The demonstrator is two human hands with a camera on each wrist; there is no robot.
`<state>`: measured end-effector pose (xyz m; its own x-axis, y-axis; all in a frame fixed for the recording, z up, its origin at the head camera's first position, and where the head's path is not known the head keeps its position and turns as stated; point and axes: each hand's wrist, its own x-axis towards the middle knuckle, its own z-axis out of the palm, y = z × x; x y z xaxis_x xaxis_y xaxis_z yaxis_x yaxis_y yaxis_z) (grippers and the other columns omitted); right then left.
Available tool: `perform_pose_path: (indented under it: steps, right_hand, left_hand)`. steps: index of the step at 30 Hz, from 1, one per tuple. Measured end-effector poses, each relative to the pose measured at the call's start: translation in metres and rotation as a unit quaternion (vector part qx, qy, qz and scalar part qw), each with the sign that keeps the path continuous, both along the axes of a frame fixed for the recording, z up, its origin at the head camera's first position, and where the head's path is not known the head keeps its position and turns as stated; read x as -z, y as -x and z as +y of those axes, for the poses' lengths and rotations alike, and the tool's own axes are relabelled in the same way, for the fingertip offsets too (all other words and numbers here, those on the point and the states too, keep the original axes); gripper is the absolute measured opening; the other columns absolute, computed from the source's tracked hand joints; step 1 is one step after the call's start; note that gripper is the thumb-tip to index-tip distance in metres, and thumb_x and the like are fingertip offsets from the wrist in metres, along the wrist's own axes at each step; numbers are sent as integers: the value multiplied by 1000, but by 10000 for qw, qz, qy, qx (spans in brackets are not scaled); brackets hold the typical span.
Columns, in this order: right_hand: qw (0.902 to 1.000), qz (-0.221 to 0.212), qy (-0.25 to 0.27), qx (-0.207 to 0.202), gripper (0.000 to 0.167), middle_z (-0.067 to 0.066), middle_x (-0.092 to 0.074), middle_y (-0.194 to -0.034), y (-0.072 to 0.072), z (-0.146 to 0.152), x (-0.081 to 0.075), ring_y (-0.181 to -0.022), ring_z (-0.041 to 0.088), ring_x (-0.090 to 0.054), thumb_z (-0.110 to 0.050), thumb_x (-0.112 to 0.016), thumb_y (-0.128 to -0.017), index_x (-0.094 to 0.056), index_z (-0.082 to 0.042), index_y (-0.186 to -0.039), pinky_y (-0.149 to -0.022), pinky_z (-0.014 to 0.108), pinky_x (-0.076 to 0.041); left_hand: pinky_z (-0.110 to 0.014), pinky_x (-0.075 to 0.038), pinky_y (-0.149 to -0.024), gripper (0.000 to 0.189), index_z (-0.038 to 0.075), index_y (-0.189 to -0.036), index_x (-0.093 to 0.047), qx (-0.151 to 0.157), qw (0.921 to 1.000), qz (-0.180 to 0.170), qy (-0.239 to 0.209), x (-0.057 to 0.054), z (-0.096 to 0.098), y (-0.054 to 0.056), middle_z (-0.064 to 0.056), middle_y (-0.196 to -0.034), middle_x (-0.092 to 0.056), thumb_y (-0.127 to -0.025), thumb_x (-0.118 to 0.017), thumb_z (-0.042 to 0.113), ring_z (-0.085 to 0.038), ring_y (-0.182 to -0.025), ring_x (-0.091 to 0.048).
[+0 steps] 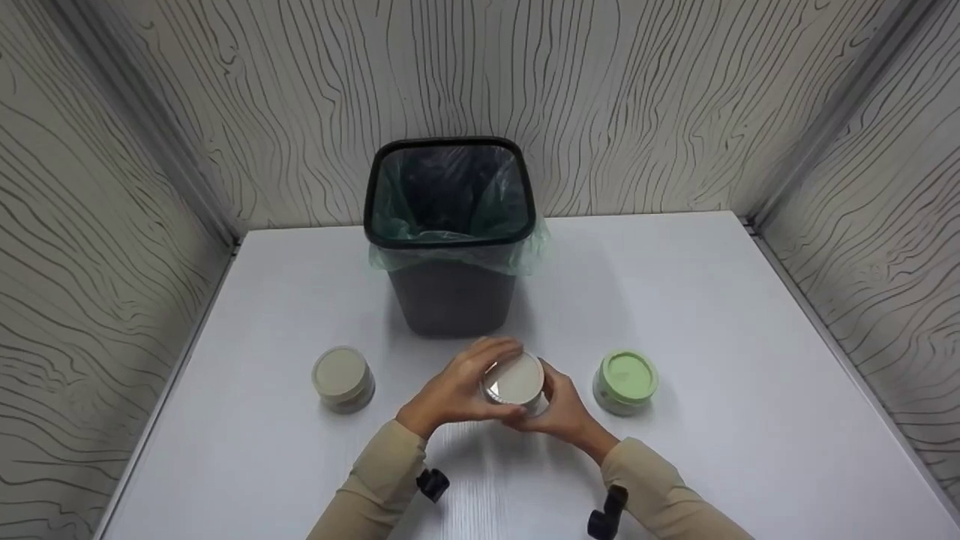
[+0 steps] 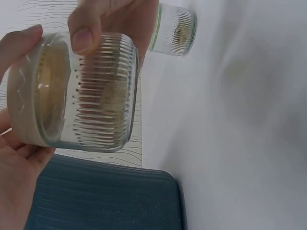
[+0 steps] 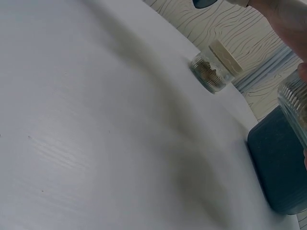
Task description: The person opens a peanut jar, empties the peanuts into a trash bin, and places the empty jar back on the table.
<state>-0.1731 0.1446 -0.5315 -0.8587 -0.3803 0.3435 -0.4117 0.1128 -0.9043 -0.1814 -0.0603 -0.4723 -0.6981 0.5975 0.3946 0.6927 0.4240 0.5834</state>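
Both hands hold a ribbed glass jar (image 2: 103, 96) with a beige lid (image 1: 516, 380) above the table, in front of the bin. My left hand (image 1: 459, 386) grips around the lid, its fingers on the far side and thumb on the near side in the head view. Around the glass body, my right hand (image 1: 564, 411) has its thumb and fingers curled. Through the glass in the left wrist view, something yellowish-brown shows, though its kind is unclear. The lid is on the jar, which lies sideways across the left wrist view.
A dark bin (image 1: 454, 300) with a pale green liner (image 1: 495, 259) stands at the table's back. Left sits a jar with a beige lid (image 1: 341, 373), brown bits inside; right, a jar with a green lid (image 1: 628, 376). Wood-patterned panels (image 1: 622, 90) enclose the white table (image 1: 750, 450).
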Motion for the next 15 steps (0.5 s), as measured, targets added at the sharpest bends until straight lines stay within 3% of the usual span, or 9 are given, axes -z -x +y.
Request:
perform_pose_path:
  steps: [6, 10, 15]
  right_hand:
    - [9999, -109, -4, 72, 73, -7, -60, -119, -1, -2, -2, -108, -2, -57, -3, -85, -63, -50, 7, -127, -95, 16, -50]
    - [9996, -263, 65, 119, 76, -9, -59, -121, -2, -4, -4, -109, -1, -57, -3, -84, -64, -49, 6, -130, -95, 16, -50]
    - [9987, -346, 91, 363, 78, 6, -61, -123, -4, -7, -3, -109, -2, -56, -3, -86, -62, -49, 9, -130, -95, 13, -49]
  left_hand:
    - [-46, -36, -119, 69, 4, -132, -55, 101, 9996, -125, -212, -2, 2, -1, -11, -135, -58, -76, -81, 36, -26, -130, -54]
    - [-44, -44, -113, 65, 6, -129, -57, 155, 9995, -47, -281, -3, 2, -1, -11, -133, -59, -76, -81, 36, -26, -126, -56]
    - [-47, -41, -116, 63, 7, -127, -58, 86, 9997, -44, -225, -5, 3, -1, -12, -134, -59, -75, -81, 35, -27, -127, -56]
